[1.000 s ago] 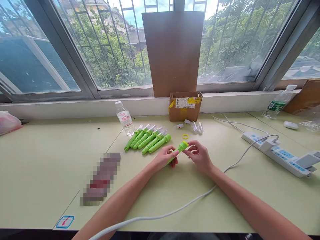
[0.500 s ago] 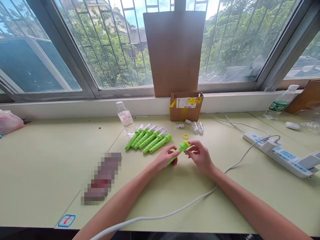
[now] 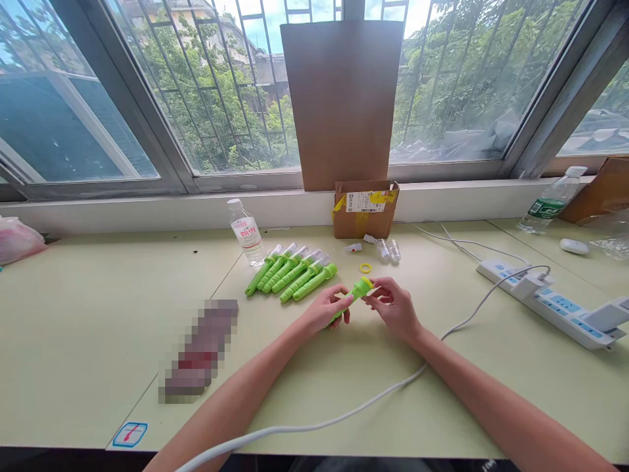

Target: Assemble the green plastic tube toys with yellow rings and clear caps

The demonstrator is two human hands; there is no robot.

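Note:
My left hand (image 3: 330,307) is closed round a green plastic tube (image 3: 356,291) with a flared, ribbed head, held tilted just above the table. A yellow ring (image 3: 368,282) sits at the mouth of that head. My right hand (image 3: 392,307) pinches at the ring's edge with thumb and fingers; the fingertips partly hide the contact. Beyond the hands, another yellow ring (image 3: 365,268) lies on the table. To the left lie several green tubes (image 3: 289,270) side by side, most with clear caps; the nearest one (image 3: 317,283) has a bare head.
Clear caps (image 3: 388,251) and small white parts (image 3: 352,248) lie before a cardboard box (image 3: 366,216). A water bottle (image 3: 246,233) stands behind the tubes. A white cable (image 3: 344,418) crosses under my right forearm towards a power strip (image 3: 550,305). A blurred dark object (image 3: 201,351) lies left.
Almost nothing differs. Both hands stay at the green tube, with only slight shifts of the left fingers and the tube.

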